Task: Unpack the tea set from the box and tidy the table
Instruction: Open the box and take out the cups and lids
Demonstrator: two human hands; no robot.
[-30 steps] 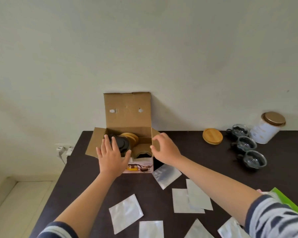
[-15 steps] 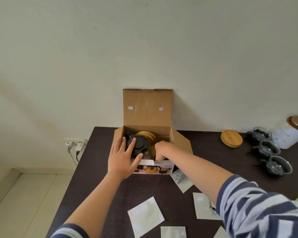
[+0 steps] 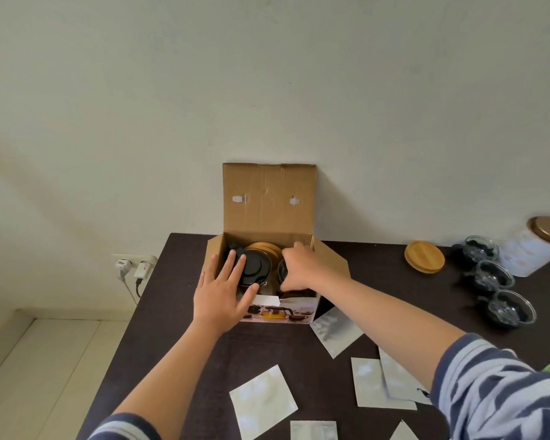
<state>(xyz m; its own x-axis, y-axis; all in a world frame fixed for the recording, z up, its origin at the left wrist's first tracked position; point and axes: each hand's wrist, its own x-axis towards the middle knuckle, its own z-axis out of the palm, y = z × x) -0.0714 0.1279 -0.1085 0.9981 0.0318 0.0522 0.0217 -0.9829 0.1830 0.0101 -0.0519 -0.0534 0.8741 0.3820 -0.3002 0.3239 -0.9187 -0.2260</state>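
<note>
The right hand [image 3: 302, 269], earlier on the cardboard box [image 3: 268, 198] rim, is now reaching inside, curling around a dark cup [image 3: 281, 268]; the left hand [image 3: 222, 293] is staying spread, bracing the box — another piece is likely coming out.

One cardboard box [image 3: 268, 198] stood open on one dark table [image 3: 178, 274]. Inside it showed one black-lidded teapot [image 3: 254, 269] and a stack of wooden coasters [image 3: 265, 249], their number unclear. Outside the box lay one more wooden coaster [image 3: 425, 257], three glass cups [image 3: 493, 276] in a row, and one white tin [image 3: 533, 249]. At least six silvery packets [image 3: 262, 400] lay scattered. Two plugs [image 3: 132, 268] sat in the wall socket. Two hands [image 3: 218, 298] were in view.
</note>
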